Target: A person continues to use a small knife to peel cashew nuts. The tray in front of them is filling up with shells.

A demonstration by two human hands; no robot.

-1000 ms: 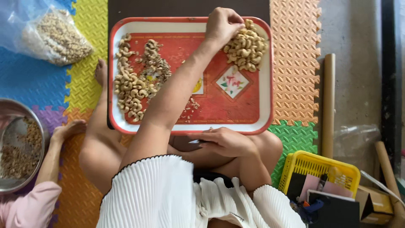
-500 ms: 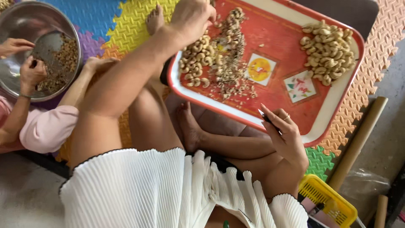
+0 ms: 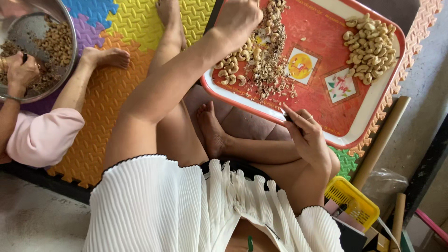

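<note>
A red tray with a white rim (image 3: 322,105) lies on the floor mat in front of my crossed legs. On its left side is a loose heap of cashews and bits of skin (image 3: 263,58); at its far right is a neat pile of pale cashews (image 3: 368,46). My left hand (image 3: 238,18) reaches over the left heap, fingers curled down into the nuts, so I cannot see what they hold. My right hand (image 3: 308,140) rests at the tray's near edge, gripping a small dark knife (image 3: 287,115).
A second person in a pink sleeve sits at the left, a hand (image 3: 21,72) in a metal bowl (image 3: 65,28) of nuts and a bare foot (image 3: 105,57) on the coloured foam mat (image 3: 135,23). A yellow basket (image 3: 352,203) and a long tube (image 3: 380,140) lie at the right.
My left hand has gone from the pale pile at the tray's right to the loose heap at its left. The view has swung and tilted; my right hand stays by the near edge.
</note>
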